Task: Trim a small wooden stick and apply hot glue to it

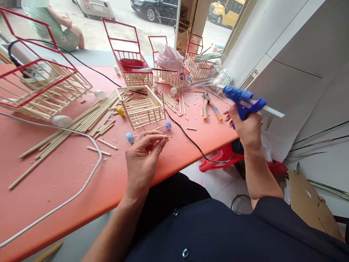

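My left hand (144, 154) pinches a short piece of wooden stick (165, 137) between thumb and fingers, above the table's near edge. In my right hand (247, 127) is a blue hot glue gun (241, 98), raised off the table's right end, its nozzle toward the left and a pale glue stick out of its back. Just beyond my left hand stands a small cart frame (143, 107) made of wooden sticks. Light blue wheels (130, 137) sit on its near axle, and a yellow wheel (120, 111) shows at its left.
Finished stick carts with red handles (136, 74) line the back. Loose wooden sticks (73, 118) lie to the left, pliers (209, 106) to the right. A white cable (92, 171) and a black cord (188, 136) cross the orange table (54, 203). A person (58, 29) sits outside.
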